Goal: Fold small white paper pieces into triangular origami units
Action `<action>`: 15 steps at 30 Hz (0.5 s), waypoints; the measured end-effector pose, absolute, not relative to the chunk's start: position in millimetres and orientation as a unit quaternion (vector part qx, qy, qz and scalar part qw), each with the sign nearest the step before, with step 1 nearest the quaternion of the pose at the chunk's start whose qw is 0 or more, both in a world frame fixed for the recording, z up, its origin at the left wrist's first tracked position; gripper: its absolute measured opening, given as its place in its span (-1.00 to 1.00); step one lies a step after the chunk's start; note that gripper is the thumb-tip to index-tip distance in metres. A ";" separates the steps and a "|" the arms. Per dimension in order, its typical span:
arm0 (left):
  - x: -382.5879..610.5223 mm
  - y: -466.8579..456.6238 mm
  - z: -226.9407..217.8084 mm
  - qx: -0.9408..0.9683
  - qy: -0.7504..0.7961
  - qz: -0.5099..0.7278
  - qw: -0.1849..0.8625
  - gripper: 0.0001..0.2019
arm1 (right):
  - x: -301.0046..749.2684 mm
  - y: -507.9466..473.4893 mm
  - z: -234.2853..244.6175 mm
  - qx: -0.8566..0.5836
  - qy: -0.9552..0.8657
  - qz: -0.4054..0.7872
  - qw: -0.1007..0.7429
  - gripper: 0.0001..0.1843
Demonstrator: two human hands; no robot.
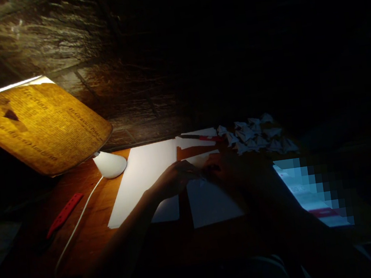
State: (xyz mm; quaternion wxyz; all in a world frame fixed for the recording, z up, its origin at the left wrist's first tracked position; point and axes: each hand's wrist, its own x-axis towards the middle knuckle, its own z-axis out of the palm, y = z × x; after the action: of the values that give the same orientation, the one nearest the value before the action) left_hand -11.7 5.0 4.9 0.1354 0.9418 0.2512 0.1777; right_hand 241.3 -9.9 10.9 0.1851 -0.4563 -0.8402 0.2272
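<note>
white rectangular paper sheet point(211, 206) beneath left hand point(180, 174), right hand point(214, 165) (grips too dark to tell): likely light, easily creased; pinch edges.

The lampshade point(55, 133) bears dense newspaper-like print; one larger word point(36, 99) seems to end in "ection". Writing on the lit screen point(296, 188) is too blurred.
</note>
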 end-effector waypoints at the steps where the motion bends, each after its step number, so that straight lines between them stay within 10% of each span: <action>1: -11.4 4.9 4.5 0.942 0.247 0.180 0.136 -0.64 | 241.7 -9.0 9.4 -0.457 -0.839 0.228 0.187 -0.72; 15: -9.6 3.5 3.4 0.951 0.238 0.159 0.118 -0.65 | 241.0 -7.4 5.2 -0.458 -0.819 0.251 0.236 -0.83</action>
State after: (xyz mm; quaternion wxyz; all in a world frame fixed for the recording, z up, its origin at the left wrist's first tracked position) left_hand -9.6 3.5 3.4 0.1183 0.9508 0.2381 0.1589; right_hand 241.0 -7.4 5.2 0.2363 -0.4581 -0.8192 0.2515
